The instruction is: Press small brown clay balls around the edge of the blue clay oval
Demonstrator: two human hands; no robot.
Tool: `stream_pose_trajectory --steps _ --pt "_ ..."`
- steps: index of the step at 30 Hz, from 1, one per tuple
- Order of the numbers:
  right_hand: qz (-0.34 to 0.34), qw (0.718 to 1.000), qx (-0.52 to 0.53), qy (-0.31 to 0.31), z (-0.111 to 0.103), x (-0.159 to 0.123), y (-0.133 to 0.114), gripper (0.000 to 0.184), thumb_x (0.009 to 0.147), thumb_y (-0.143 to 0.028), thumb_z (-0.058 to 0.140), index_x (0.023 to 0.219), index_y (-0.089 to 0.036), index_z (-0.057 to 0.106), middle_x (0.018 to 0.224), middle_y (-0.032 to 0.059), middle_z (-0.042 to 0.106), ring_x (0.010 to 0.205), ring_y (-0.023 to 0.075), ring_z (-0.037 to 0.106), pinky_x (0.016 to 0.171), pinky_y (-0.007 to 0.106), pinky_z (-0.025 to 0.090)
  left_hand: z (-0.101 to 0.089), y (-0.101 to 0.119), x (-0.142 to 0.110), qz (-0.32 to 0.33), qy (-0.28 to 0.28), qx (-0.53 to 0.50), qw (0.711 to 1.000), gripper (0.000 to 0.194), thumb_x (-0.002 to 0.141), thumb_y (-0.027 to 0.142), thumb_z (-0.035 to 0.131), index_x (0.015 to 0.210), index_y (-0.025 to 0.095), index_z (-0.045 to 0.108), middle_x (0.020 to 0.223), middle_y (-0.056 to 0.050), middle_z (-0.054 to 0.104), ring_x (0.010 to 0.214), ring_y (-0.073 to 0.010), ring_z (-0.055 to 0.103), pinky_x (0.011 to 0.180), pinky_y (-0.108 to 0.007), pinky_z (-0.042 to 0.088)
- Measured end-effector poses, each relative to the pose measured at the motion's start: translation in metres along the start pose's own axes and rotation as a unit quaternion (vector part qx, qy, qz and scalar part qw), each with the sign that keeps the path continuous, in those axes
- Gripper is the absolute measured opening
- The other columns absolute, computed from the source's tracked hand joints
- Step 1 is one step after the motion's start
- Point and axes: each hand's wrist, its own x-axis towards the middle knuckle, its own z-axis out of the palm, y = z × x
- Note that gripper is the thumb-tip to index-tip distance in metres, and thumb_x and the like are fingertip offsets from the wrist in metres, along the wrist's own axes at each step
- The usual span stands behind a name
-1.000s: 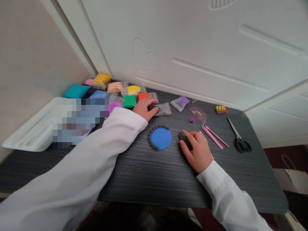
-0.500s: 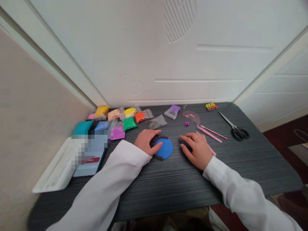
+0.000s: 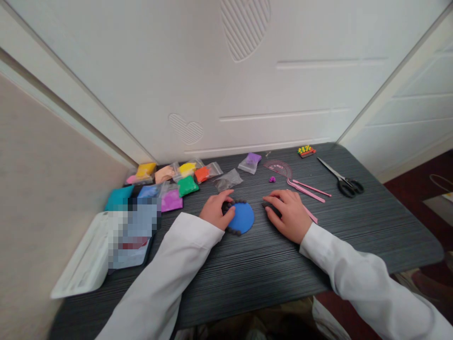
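Observation:
A flat blue clay disc (image 3: 245, 218) lies on the table with small dark clay balls (image 3: 234, 232) along its far, left and near edges. My left hand (image 3: 216, 211) grips the disc's left side, thumb over the blue surface and fingers curled around the dark edge. To the right of the disc, my right hand (image 3: 288, 215) rests low on the table, its thumb and bent fingers around a piece of dark clay (image 3: 264, 205). Most of that piece is hidden under the fingers. Beyond this hand sits a small purple clay lump (image 3: 272, 179).
Colourful clay packets (image 3: 188, 185) and a crumpled clear bag (image 3: 228, 180) lie toward the back left. Pink tools (image 3: 307, 191), a protractor (image 3: 279, 167) and black-handled scissors (image 3: 345, 182) are at right. A white tray (image 3: 79, 259) stands at far left beside a partly blurred device (image 3: 132, 257).
The view has shifted slightly. My left thumb has drawn back a little toward the disc's left edge. The right hand stays in place, its fingers covering more of the dark clay.

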Motion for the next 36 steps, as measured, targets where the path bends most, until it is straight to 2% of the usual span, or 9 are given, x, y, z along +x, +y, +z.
stream_pose_trajectory --steps 6,9,13,17,22,30,36 --pt "-0.011 1.000 0.005 0.014 0.0011 0.0002 0.0011 0.029 0.078 -0.027 0.043 0.105 -0.022 0.053 0.101 0.0065 0.052 0.095 0.0201 0.044 0.086 0.040 0.030 -0.0025 0.0018 0.0031 -0.043 -0.012 -0.033 0.998 0.048 0.069 0.026 0.047 0.117 0.022 0.037 0.096 -0.001 0.060 0.091 -0.0183 0.051 0.076 -0.034 0.043" --pt "-0.011 1.000 0.007 0.013 0.0010 -0.0001 0.0013 0.029 0.078 -0.027 0.043 0.105 -0.022 0.053 0.101 0.0064 0.052 0.095 0.0199 0.044 0.085 0.040 0.030 -0.0015 0.0016 0.0040 -0.020 -0.004 -0.009 1.000 0.046 0.069 0.026 0.048 0.114 0.019 0.042 0.100 -0.003 0.059 0.095 -0.0197 0.050 0.078 -0.035 0.043" --pt "-0.012 1.000 0.004 0.023 0.0006 0.0005 0.0004 0.028 0.078 -0.027 0.043 0.104 -0.022 0.053 0.101 0.0067 0.052 0.095 0.0200 0.045 0.084 0.040 0.031 0.0009 0.0011 0.0057 0.009 0.013 0.026 1.000 0.030 0.070 0.028 0.047 0.098 0.017 0.055 0.100 -0.006 0.058 0.097 -0.0208 0.048 0.083 -0.036 0.041" --pt "-0.015 1.000 0.008 0.020 0.0000 0.0022 -0.0013 0.028 0.078 -0.026 0.043 0.104 -0.022 0.054 0.101 0.0065 0.053 0.095 0.0200 0.045 0.084 0.040 0.030 0.0020 0.0015 0.0071 0.001 0.033 0.024 0.999 0.025 0.071 0.031 0.048 0.089 0.018 0.058 0.095 -0.006 0.058 0.093 -0.0202 0.050 0.079 -0.035 0.043" --pt "-0.006 1.000 0.008 0.010 0.0001 0.0026 -0.0015 0.029 0.079 -0.027 0.043 0.105 -0.023 0.053 0.102 0.0063 0.052 0.096 0.0202 0.044 0.085 0.040 0.029 0.0014 0.0023 0.0085 0.023 0.049 0.028 0.998 0.019 0.069 0.028 0.050 0.081 0.018 0.061 0.088 -0.005 0.060 0.087 -0.0187 0.051 0.081 -0.034 0.041" --pt "-0.022 1.000 -0.014 0.008 0.0006 0.0002 -0.0006 0.036 0.078 -0.029 0.044 0.113 -0.024 0.048 0.105 0.0068 0.052 0.097 0.0208 0.045 0.086 0.042 0.030 0.0035 0.0038 0.0077 0.033 0.069 0.018 0.997 0.022 0.070 0.030 0.051 0.086 0.020 0.060 0.089 -0.004 0.060 0.088 -0.0182 0.051 0.081 -0.033 0.041" --pt "-0.019 1.000 -0.010 -0.008 0.0006 -0.0005 0.0005 0.036 0.079 -0.030 0.042 0.114 -0.024 0.048 0.109 0.0074 0.051 0.101 0.0217 0.043 0.089 0.044 0.027 0.0069 0.0016 0.0101 0.041 0.069 0.012 0.997 0.020 0.073 0.032 0.049 0.082 0.020 0.063 0.087 -0.003 0.060 0.085 -0.0168 0.051 0.079 -0.032 0.041"
